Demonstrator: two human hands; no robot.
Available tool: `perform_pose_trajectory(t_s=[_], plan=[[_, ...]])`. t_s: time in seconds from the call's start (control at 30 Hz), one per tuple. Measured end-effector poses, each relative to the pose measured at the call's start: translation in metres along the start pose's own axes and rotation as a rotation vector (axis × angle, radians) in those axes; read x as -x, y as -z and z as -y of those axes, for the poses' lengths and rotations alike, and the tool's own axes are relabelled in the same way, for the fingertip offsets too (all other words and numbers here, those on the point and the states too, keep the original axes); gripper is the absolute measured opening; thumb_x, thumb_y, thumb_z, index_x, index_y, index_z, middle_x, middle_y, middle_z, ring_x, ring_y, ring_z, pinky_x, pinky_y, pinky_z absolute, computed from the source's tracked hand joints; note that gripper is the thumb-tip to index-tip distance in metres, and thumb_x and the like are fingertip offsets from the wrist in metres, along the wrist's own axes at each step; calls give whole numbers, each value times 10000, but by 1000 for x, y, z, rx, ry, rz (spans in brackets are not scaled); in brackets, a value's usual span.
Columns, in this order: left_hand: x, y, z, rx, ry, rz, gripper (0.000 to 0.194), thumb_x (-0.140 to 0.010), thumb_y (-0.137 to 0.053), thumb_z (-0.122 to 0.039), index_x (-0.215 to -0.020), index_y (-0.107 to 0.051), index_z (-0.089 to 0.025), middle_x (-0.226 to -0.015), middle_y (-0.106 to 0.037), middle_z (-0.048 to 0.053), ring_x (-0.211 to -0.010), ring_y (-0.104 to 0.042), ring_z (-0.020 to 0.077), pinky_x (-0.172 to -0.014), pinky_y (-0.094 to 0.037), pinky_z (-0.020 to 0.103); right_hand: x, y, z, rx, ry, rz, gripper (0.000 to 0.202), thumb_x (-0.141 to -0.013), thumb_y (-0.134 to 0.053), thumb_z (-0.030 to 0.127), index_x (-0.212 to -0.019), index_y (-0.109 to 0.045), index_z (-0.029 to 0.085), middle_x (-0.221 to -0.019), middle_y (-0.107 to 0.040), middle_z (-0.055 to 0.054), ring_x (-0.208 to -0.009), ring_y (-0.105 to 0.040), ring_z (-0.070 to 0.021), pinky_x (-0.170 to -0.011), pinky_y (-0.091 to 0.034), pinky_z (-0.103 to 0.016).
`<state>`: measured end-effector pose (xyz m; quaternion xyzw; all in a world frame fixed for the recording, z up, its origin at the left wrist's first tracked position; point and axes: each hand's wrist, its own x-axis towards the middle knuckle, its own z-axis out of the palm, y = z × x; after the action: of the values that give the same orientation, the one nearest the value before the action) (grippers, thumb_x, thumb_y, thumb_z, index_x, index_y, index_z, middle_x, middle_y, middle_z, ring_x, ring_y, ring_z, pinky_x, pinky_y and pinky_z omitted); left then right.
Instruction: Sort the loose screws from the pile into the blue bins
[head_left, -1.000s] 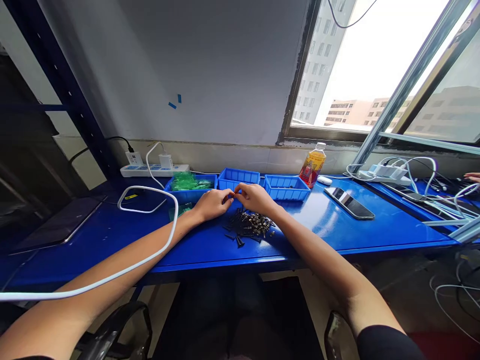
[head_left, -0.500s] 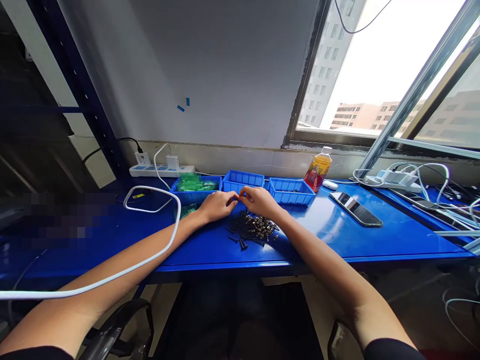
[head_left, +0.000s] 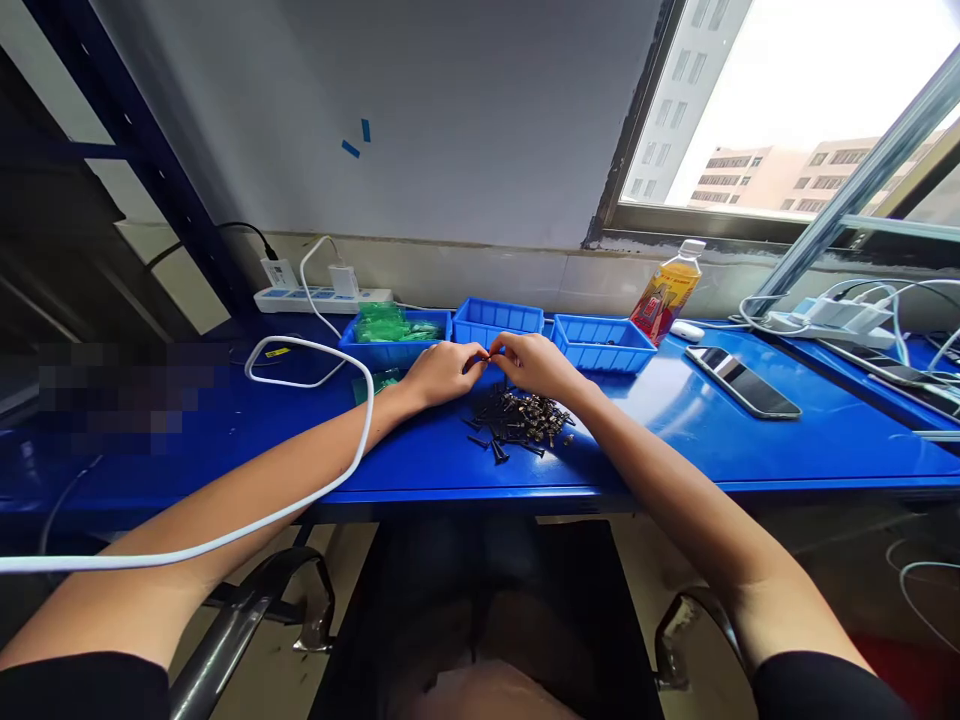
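Observation:
My left hand [head_left: 448, 371] and my right hand [head_left: 534, 362] meet at their fingertips above the blue table, both pinched around something small and dark that I cannot make out. Just below my right hand lies a pile of dark screws and small brassy parts [head_left: 529, 418]. Behind my left hand stands a blue bin holding green plastic bags [head_left: 390, 325]. A middle blue bin [head_left: 498, 318] is behind the fingertips, and a right blue bin [head_left: 604, 345] with a few small parts stands behind my right hand.
A white cable [head_left: 300, 508] loops in front of my left forearm. A green bag [head_left: 373, 385] lies beside the left bin. Further right are a drink bottle [head_left: 666, 298], a phone [head_left: 742, 382] and a power strip [head_left: 832, 315]. Another power strip [head_left: 300, 300] lies along the wall.
The view has tilted down, so the table items appear higher. Both hands stay together at the fingertips over the back of the pile.

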<state>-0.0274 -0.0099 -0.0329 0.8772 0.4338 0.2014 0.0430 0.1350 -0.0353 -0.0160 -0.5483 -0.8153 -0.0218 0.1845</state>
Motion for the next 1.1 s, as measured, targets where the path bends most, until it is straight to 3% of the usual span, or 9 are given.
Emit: perform_pose_trajectory(t_s=[0.37,0.63,1.1], plan=[[0,0,0,15,13,0,330,-850,-423,-297,-1026,-676,-181,-793,-715,50,-715,-640,199,-616,-408,261,-4,-12,-9,-55,5,-58,194,-813,-503,174,-935,-654,172,-690,-642,-18,-658,-549,-141,-608,-337,-234],[-3,-5,7,139,25,-9,320,-864,-438,-339,-1028,-657,-172,-705,-687,23,-612,-600,161,-564,-385,238,-4,-12,-12,-135,17,-71,154,-817,-503,194,-881,-640,164,-680,-625,-15,-645,-550,-130,-619,-370,-229],[-2,-5,15,310,20,51,213,-850,-487,-264,-870,-670,-157,-659,-664,13,-555,-559,123,-522,-359,229,0,-10,-10,-215,77,-87,136,-825,-516,228,-840,-638,170,-673,-636,-20,-616,-565,-121,-611,-417,-233]])
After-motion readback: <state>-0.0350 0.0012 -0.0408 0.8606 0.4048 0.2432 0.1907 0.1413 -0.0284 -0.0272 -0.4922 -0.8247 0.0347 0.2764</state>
